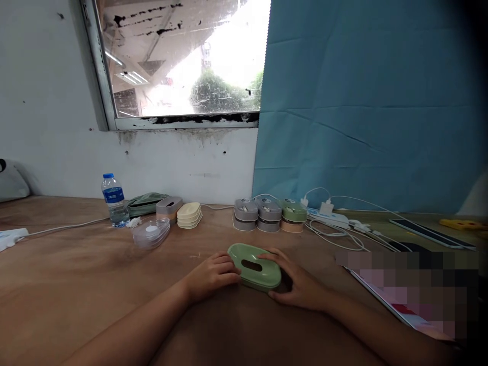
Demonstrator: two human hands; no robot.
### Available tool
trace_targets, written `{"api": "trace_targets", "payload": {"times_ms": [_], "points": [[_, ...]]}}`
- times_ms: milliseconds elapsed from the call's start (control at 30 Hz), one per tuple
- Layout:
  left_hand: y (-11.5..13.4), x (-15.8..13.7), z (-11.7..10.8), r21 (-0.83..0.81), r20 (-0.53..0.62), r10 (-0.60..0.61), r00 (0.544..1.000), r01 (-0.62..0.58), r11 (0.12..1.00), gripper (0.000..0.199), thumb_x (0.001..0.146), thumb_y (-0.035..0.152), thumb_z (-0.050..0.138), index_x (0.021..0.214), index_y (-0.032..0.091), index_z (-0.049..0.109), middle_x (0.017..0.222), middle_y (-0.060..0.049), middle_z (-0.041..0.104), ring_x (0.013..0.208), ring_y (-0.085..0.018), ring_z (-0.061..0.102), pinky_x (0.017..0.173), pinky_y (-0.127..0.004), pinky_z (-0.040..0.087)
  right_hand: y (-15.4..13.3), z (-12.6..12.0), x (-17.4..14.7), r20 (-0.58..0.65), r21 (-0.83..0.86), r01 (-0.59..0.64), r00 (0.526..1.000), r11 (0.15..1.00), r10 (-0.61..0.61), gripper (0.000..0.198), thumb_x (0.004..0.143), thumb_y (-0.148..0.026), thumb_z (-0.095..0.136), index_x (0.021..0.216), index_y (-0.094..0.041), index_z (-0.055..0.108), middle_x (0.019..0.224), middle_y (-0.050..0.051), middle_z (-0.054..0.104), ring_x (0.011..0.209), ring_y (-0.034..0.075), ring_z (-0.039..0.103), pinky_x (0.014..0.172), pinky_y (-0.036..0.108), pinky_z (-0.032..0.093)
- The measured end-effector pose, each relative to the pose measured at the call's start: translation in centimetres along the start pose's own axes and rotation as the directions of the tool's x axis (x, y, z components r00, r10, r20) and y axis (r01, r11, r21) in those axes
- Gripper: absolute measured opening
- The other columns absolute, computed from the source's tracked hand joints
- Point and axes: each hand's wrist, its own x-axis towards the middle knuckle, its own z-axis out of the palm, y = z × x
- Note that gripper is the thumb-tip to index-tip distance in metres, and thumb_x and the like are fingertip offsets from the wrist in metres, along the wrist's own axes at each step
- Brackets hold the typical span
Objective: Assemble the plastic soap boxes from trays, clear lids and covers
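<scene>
The left hand (215, 277) and right hand (299, 284) held a green lid (263, 276) at opposite sides; its glossy edge might have slipped if either loosened.

Window (232, 51) blown white, main light source; tabletop (57, 284) dimmer toward bottom; right corners black; pixelated patch (427, 290) lower right.

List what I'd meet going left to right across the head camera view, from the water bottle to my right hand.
Water bottle → grey-and-orange box → cream stack → left hand → green lid → right hand.
</scene>
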Motion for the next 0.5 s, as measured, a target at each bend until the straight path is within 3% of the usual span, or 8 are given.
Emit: {"api": "trace_targets", "payload": {"times_ms": [67, 133, 200, 267, 367, 500], "points": [[0.0, 0.1, 0.4, -0.075, -0.032, -0.034, 0.999, 0.031, 0.997, 0.016, 0.082, 0.022, 0.045, 0.092, 0.021, 0.057, 0.092, -0.006, 0.063, 0.092, -0.017, 0.055, 0.091, -0.034, 0.038, 0.0, -0.2, -0.9, -0.042, 0.014, -0.028, 0.999, 1.000, 0.029, 0.068, 0.055, -0.022, 0.064, 0.120, -0.029, 0.043, 0.124, 0.006, 0.036, 0.114, 0.026, 0.040, 0.095, 0.037, 0.036], [-0.8, 0.0, 0.7, -0.115, -0.129, -0.143, 0.981, 0.129, 0.985, 0.018, 0.077, 0.022, 0.050, 0.095, 0.019, 0.053, 0.097, -0.007, 0.061, 0.095, -0.018, 0.053, 0.090, -0.035, 0.039, -0.2, -0.4, -1.6, -0.093, 0.017, -0.066, 0.993, 0.998, 0.067, 0.069, 0.052, -0.021, 0.064, 0.118, -0.029, 0.045, 0.122, 0.005, 0.036, 0.112, 0.027, 0.041, 0.094, 0.037, 0.037], [-2.7, -0.2, 0.6, -0.085, -0.289, -0.291, 0.912, 0.278, 0.957, 0.022, 0.076, 0.016, 0.047, 0.097, 0.019, 0.050, 0.107, -0.009, 0.056, 0.103, -0.019, 0.049, 0.090, -0.037, 0.039, -0.3, -0.6, -1.9, -0.142, 0.033, -0.115, 0.983, 0.993, 0.119, 0.067, 0.052, -0.021, 0.063, 0.116, -0.029, 0.046, 0.120, 0.005, 0.037, 0.111, 0.028, 0.042, 0.093, 0.038, 0.037], [-5.6, -0.5, 0.2, -0.007, -0.450, -0.396, 0.800, 0.440, 0.898, 0.028, 0.075, 0.008, 0.039, 0.099, 0.019, 0.048, 0.115, -0.009, 0.051, 0.110, -0.019, 0.045, 0.094, -0.039, 0.035, -0.2, -0.7, -2.1, -0.199, 0.052, -0.160, 0.966, 0.986, 0.167, 0.062, 0.053, -0.021, 0.061, 0.114, -0.029, 0.048, 0.117, 0.006, 0.039, 0.110, 0.028, 0.042, 0.093, 0.040, 0.036], [-10.2, -1.1, -0.4, 0.147, -0.590, -0.453, 0.668, 0.641, 0.754, 0.045, 0.068, -0.001, 0.035, 0.108, 0.015, 0.045, 0.121, -0.013, 0.047, 0.117, -0.022, 0.039, 0.099, -0.041, 0.029, 0.4, -0.8, -2.2, -0.278, 0.097, -0.202, 0.935, 0.975, 0.222, 0.057, 0.055, -0.020, 0.060, 0.111, -0.028, 0.047, 0.113, 0.006, 0.043, 0.108, 0.029, 0.043, 0.092, 0.043, 0.035], [-13.9, -1.7, -1.1, 0.174, -0.591, -0.507, 0.628, 0.713, 0.680, 0.048, 0.071, -0.002, 0.032, 0.117, 0.010, 0.041, 0.125, -0.017, 0.042, 0.122, -0.027, 0.030, 0.101, -0.046, 0.018, 1.2, -0.7, -2.0, -0.331, 0.192, -0.234, 0.899, 0.953, 0.288, 0.054, 0.058, -0.024, 0.061, 0.111, -0.025, 0.046, 0.112, 0.006, 0.046, 0.106, 0.028, 0.044, 0.089, 0.043, 0.036]]}}
